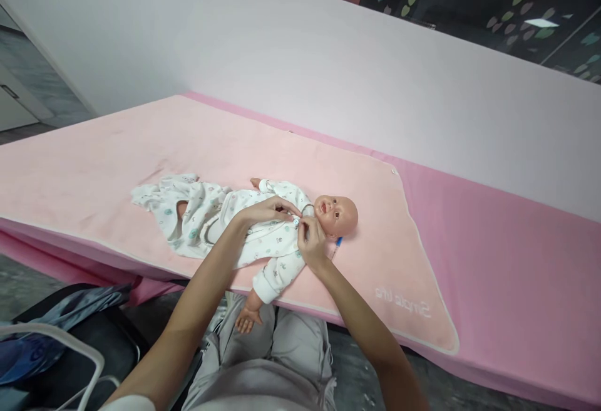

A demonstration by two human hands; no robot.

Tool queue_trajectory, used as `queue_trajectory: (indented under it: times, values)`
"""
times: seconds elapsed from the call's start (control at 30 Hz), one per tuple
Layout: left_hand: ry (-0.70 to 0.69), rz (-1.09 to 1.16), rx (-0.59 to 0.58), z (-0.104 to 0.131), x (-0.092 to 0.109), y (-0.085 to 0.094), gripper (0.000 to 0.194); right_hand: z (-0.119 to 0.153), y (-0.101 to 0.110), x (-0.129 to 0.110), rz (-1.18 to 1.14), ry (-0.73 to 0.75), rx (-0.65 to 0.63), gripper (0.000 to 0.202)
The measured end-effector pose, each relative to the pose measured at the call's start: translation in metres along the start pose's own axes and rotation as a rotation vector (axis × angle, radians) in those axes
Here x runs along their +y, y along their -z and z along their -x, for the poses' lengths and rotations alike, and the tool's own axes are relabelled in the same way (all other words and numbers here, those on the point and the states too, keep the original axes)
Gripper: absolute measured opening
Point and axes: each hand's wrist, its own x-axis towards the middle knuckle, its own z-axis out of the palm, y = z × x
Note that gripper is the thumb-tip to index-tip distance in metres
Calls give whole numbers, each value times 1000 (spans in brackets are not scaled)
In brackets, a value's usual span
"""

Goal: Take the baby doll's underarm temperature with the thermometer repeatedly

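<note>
The left hand [271, 209] and right hand [312, 243] meet, pinching the outfit [272, 239] near the doll [346, 217]'s neck; sleeves [286, 270] are on, leg part [195, 226] open.

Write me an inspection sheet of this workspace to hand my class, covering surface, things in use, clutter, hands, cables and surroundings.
Surface: pale pink mat over a darker pink cover.
Things in use: doll face up in a patterned white outfit; one forearm extends past the mat's near edge.
Clutter: small blue item beside the doll's head, partly hidden.
Hands: left hand and right hand meet at the outfit's neckline; exact grip too small to tell.
Cables: none identifiable; thin white strand at lower left is unclear.
Surroundings: pale wall, dark glass with heart shapes, black chair bearing blue fabric.
</note>
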Motion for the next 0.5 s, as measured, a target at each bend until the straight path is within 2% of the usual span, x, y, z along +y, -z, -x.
queue_trajectory:
  times: [0.1,0.23,0.3,0.37,0.43,0.5]
  values:
    - [4,20,2,0,1,-1,30,-1,2,-1,-2,31,-21,18]
    - [-25,11,83,-2,-2,-2,33,-2,2,-2,12,64,-33,17]
    - [-19,33,186,-2,-4,-3,36,-3,2,-2,17,66,-38,19]
    - [4,53,353,2,-3,-5,36,-3,4,-4,18,49,-48,20]
    - [9,27,520,12,-1,-9,32,-1,5,-5,21,37,-47,22]
    - [-16,-38,611,28,0,-16,27,1,6,-6,28,51,-37,25]
